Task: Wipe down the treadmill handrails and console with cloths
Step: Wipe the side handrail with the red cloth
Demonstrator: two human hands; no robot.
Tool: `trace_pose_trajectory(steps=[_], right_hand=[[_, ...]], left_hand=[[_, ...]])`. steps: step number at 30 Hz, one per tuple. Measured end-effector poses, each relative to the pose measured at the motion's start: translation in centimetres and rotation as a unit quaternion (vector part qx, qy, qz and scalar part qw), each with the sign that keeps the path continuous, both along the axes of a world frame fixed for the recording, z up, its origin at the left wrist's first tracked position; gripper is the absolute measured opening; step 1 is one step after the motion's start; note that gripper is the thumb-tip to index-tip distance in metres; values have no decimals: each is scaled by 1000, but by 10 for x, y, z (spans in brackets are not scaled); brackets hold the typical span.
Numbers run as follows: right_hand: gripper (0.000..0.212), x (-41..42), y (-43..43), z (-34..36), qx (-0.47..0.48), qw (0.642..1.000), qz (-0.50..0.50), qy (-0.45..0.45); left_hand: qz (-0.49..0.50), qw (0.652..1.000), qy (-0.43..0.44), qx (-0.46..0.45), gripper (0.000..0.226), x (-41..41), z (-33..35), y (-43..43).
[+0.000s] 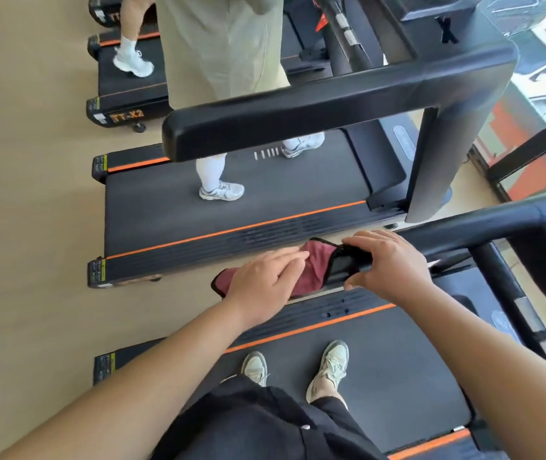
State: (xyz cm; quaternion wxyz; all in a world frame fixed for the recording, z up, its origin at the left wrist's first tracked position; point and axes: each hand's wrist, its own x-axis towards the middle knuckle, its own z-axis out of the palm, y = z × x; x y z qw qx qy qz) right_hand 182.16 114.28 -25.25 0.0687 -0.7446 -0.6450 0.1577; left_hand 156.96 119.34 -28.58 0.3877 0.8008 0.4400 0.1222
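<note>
Standing on the nearest treadmill (381,376) of four lined up side by side across a pale floor (32,194). On the next treadmill (298,194), one other person (222,44) in light clothing and pale trainers; on the third, only one leg and one white shoe (134,63).

Along the nearest treadmill's left edge, one black handrail (481,224), under both hands. Right hand (394,267) wrapped round the rail, fingers curled over the top and thumb beneath, touching the cloth's black hem. Left hand (261,287) flat on the rail's rear end, fingers straight and together, pressing on one maroon cloth (315,263) draped over that end.

Below, two grey-green trainers (331,363) on the belt.
</note>
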Motion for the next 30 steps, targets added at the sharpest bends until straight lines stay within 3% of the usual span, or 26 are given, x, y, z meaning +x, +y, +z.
trace_pose_trajectory(steps=[2,5,8,11,13,15,18,20,25,30], right_hand=[[81,0,1,0,-8,1000,-5,-3],[83,0,0,-1,3,1000,-7,7],[84,0,-1,2,-1,1000,-8,8],[84,-1,-1,3,-15,1000,-11,1],[84,-1,-1,2,-15,1000,-11,7],[84,-1,-2,2,-16,1000,-9,3],[85,2,-2,-3,-2,1000,1,0],[84,4,-1,-5,4,1000,7,-4],[84,6,0,-4,9,999,34,-14],[86,12,0,6,1,998,55,-22]], left_hand=[[-69,996,42,-38,48,-7,3,11],[-157,975,149,40,54,-1,5,18],[-105,981,155,-46,47,19,6,37],[-58,973,167,-150,62,38,6,53],[-38,969,178,-167,63,39,7,51],[-18,973,190,-129,60,28,8,38],[5,984,168,57,50,-1,8,-5],[-24,971,186,150,54,-16,-2,-33],[-52,956,280,67,68,12,1,-25],[-126,958,251,57,60,68,16,8]])
